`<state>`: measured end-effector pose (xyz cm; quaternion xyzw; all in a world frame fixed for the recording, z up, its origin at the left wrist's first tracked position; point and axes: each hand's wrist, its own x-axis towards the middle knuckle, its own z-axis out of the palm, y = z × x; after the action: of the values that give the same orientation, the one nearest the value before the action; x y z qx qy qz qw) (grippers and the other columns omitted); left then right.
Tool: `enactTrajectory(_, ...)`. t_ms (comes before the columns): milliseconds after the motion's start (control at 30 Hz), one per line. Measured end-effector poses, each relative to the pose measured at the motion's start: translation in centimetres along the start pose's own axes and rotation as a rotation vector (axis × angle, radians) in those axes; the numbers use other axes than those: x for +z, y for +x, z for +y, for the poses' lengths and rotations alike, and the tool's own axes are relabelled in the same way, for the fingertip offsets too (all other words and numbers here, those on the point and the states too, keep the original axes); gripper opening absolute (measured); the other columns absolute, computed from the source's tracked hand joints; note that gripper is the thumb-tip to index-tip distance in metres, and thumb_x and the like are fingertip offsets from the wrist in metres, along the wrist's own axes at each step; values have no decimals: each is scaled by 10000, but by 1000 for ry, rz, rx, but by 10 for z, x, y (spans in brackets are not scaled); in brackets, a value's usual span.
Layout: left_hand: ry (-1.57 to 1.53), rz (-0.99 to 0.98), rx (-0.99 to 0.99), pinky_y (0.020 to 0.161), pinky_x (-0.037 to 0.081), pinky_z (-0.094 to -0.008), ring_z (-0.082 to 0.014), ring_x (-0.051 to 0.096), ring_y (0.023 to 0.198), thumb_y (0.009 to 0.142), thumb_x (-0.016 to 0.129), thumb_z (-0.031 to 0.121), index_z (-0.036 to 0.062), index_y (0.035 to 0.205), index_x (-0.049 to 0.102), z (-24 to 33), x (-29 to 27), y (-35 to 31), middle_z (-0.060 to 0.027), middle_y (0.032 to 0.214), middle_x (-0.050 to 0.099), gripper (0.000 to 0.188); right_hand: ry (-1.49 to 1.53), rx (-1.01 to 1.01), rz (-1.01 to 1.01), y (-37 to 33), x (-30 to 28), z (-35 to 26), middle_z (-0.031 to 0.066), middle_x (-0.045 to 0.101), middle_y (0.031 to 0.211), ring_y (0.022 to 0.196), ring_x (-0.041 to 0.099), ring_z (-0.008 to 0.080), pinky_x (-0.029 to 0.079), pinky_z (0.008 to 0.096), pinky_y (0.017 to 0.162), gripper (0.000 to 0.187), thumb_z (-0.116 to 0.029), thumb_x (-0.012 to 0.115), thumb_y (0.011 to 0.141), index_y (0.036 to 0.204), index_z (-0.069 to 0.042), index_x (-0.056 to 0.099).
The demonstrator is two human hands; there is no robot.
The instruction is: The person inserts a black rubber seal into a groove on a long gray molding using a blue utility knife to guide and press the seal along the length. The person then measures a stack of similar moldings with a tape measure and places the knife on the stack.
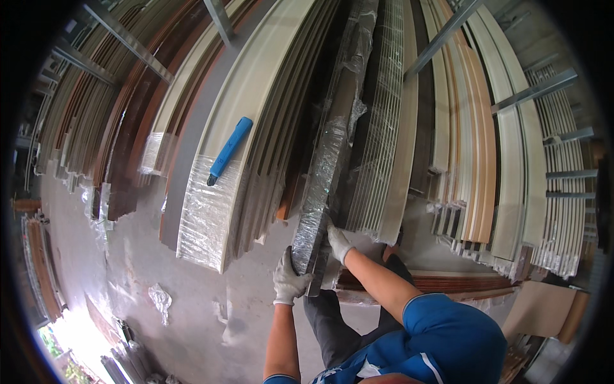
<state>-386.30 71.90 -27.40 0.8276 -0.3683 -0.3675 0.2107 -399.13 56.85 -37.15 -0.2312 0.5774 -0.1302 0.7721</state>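
Note:
A long dark panel bundle (311, 221), wrapped in see-through plastic film, stretches from near my body back between the stacks. My left hand (291, 280), in a white work glove, closes around its near end from the left side. My right hand (339, 244), gloved the same way, grips the opposite side a little farther up; some of its fingers are hidden by the bundle. A blue utility knife (230, 150) lies on the pale, film-wrapped panel stack (203, 224) to the left.
More long panels (473, 147) in cream, brown and wood tones stand at the right, split by metal rack bars (537, 89). Reddish-brown boards (448, 285) lie low behind my right arm. Crumpled film (160, 302) is on the concrete floor (192, 307).

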Motion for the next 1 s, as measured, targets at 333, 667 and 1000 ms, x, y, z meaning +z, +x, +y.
enactTrajectory(333, 89, 42, 2, 974, 525, -482, -403, 639, 1168, 618, 845, 472, 82, 1527, 408, -4, 10, 0, -232, 1301, 641, 1081, -123, -34, 45, -21, 6, -12, 140, 630, 1366, 1233, 563, 248, 403, 366, 1084, 769, -665, 365, 1046, 1412, -23, 581)
enactTrajectory(667, 155, -5, -19, 1026, 485, -510, -431, 593, 1218, 606, 866, 470, 77, 1556, 347, 20, 13, -15, -241, 1364, 588, 1152, -86, -11, 16, -22, -8, -31, 99, 701, 1240, 1132, 640, 237, 471, 350, 1007, 540, -437, 366, 1101, 1352, -31, 620)
enactTrajectory(1000, 181, -5, -24, 1092, 411, -532, -433, 543, 1283, 611, 882, 510, 79, 1586, 296, 26, 10, -18, -243, 1402, 558, 1217, -160, -152, 56, 26, -33, 5, 91, 687, 1196, 1048, 643, 195, 481, 291, 934, 454, -347, 457, 1058, 1359, -43, 609)
